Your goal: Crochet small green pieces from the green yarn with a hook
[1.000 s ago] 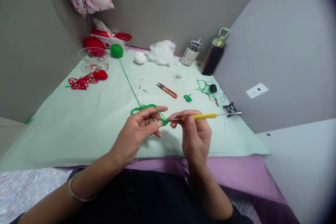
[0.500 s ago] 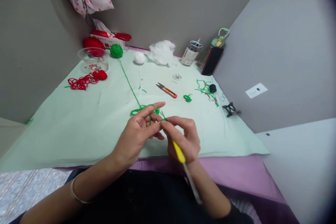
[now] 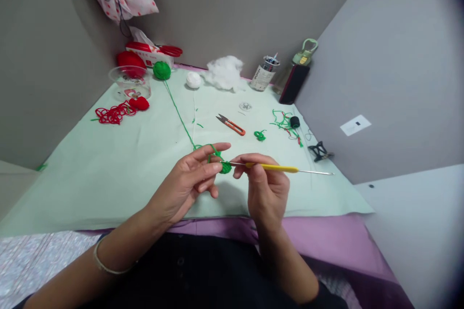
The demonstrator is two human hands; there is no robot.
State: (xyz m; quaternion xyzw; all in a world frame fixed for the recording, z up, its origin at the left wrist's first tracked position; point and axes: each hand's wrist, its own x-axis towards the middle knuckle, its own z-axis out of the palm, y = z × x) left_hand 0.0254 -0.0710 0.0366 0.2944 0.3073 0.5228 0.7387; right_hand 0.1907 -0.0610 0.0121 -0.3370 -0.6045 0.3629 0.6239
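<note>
Between its thumb and fingers my left hand [image 3: 190, 178] pinches a small round green crochet piece [image 3: 225, 168], with green yarn looped over the raised index finger. My right hand [image 3: 268, 186] is closed round the yellow handle of a crochet hook [image 3: 277, 168], held nearly level. One metal end of the hook points left and meets the top edge of the green piece; the other sticks out to the right. A strand of green yarn [image 3: 179, 113] runs from my left hand back to a green yarn ball [image 3: 161, 70].
Orange thread snips [image 3: 232, 125] lie beyond my hands, near a small green crocheted bit [image 3: 260, 135]. Yarn scraps [image 3: 284, 123] and a black spool [image 3: 294, 122] are to the right. Behind stand white stuffing [image 3: 225, 73], a pen cup [image 3: 265, 75] and a clear tub [image 3: 130, 84].
The crochet hook has swung from pointing down toward me to lying nearly level. My right hand has turned and moved slightly right, and the round green piece now shows more.
</note>
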